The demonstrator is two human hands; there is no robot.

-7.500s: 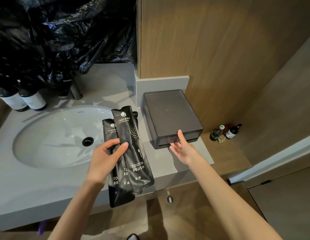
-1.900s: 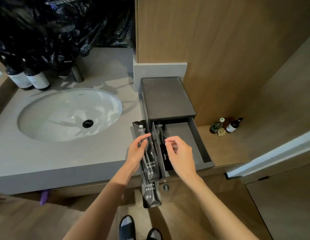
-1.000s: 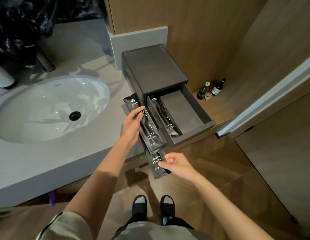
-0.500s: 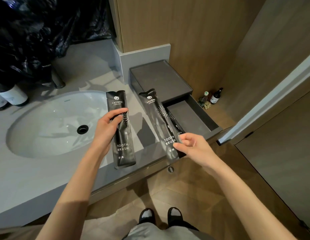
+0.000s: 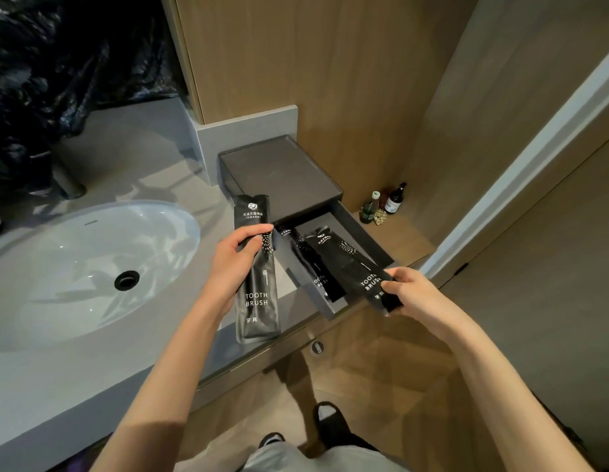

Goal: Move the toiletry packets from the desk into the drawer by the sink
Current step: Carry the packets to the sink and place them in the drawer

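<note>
First packet (image 5: 311, 267) lies in the open drawer (image 5: 368, 236) at the worktop's (image 5: 180, 342) right front corner; right hand (image 5: 415, 294) pinches second packet (image 5: 347, 264), angled into it; left hand (image 5: 233, 267) grips third packet (image 5: 260, 301) over the front edge, yet to go in

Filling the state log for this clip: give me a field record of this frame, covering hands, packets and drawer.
left hand: grips a toothbrush packet, upright over the counter beside the sink
right hand: pinches the lower end of a second packet, slanted over the drawer
drawer state: open
in drawer: a third packet, along the left side
left to stow: two, both in hand
nearby: small bottles on the wooden ledge
</note>
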